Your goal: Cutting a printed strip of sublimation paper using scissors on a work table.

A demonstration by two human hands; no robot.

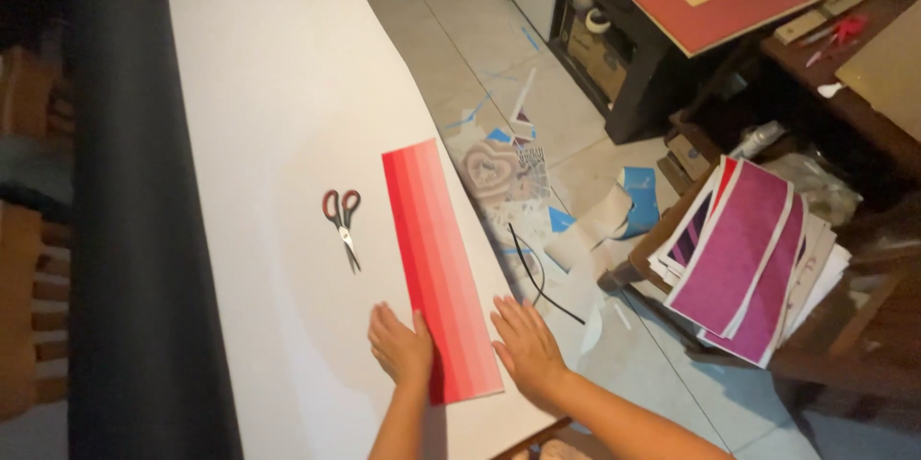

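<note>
Red, banded from dark to pale, the long strip of paper lies flat under both hands: the left hand has its fingers spread flat on the strip's near left edge, the right hand presses with fingers splayed just beside its right edge. Neither grips anything. Beyond the left fingers lie red-handled scissors, shut, on the white sheet covering the desk. Right of the right fingers, magenta prints are stacked, well apart
</note>
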